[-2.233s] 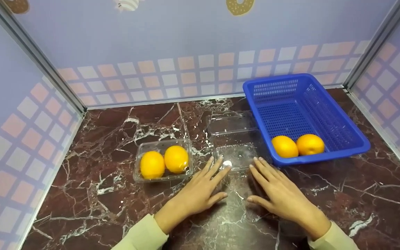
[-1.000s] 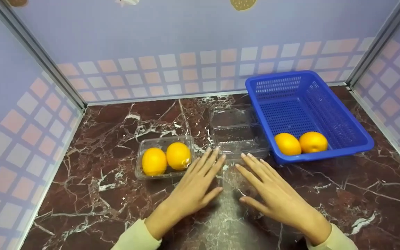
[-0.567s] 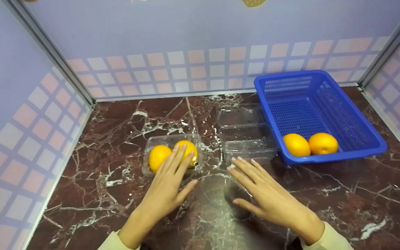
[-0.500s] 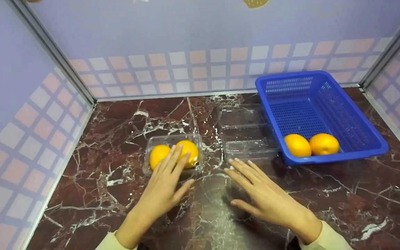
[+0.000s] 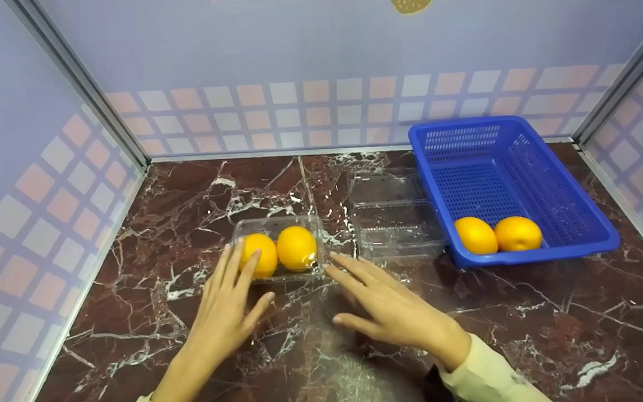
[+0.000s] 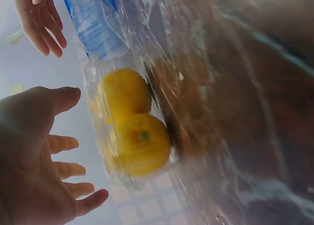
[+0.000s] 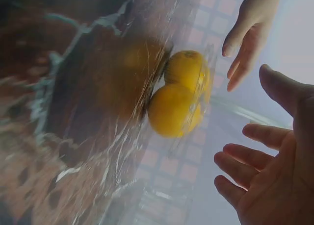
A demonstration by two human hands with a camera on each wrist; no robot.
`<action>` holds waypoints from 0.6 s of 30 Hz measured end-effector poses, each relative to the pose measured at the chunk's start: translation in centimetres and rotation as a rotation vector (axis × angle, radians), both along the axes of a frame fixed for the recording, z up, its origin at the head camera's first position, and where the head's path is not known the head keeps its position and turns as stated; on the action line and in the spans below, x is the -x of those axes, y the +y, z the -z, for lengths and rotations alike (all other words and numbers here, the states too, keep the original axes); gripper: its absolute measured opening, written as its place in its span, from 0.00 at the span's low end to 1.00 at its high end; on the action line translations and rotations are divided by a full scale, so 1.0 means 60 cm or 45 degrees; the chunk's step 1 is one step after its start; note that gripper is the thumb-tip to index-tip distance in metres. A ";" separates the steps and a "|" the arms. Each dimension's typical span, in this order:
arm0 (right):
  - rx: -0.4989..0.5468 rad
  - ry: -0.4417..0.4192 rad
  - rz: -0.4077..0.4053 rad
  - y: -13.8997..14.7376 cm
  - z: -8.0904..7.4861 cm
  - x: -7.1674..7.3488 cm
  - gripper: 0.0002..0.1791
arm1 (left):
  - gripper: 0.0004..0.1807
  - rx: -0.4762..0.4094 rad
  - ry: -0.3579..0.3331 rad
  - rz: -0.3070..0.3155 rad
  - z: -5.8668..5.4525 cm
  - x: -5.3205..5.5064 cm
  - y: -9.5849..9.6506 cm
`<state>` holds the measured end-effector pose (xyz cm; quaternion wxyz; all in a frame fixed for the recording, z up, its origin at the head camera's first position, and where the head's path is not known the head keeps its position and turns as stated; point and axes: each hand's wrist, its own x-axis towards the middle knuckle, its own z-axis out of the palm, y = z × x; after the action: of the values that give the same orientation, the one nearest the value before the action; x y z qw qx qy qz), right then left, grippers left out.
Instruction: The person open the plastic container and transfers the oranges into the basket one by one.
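Observation:
A clear plastic fruit box (image 5: 285,221) sits on the marbled tabletop, left of centre, with two oranges (image 5: 297,249) side by side in it. My left hand (image 5: 222,307), fingers extended and thumb spread, is at the box's left front corner and partly covers the left orange in the head view. My right hand (image 5: 385,301) reaches in from the right with its fingertips near the box's right front corner. Both hands hold nothing. In the left wrist view the oranges (image 6: 142,144) show through the clear wall, beyond my spread left fingers (image 6: 91,201).
An opened clear plastic box (image 5: 394,215) lies to the right of the filled one. Beside it stands a blue perforated basket (image 5: 528,184) with two oranges (image 5: 518,234) in its front corner. Patterned panels (image 5: 293,67) wall the tabletop at the back and sides.
Both hands have moved left, from in front of the opened clear box to the box with two oranges. The left hand passed over the oranges to their left side. Nothing has been picked up.

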<state>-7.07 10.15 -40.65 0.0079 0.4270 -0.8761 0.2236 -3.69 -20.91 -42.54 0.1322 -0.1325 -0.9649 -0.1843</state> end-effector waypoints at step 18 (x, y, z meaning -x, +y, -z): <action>-0.129 -0.225 -0.020 -0.072 0.028 0.035 0.46 | 0.43 -0.030 -0.153 -0.032 0.011 -0.010 -0.015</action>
<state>-9.18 5.82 -42.33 -0.0929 0.4124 -0.8802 0.2157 -3.07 -21.78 -43.17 0.0780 -0.1073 -0.9704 -0.2017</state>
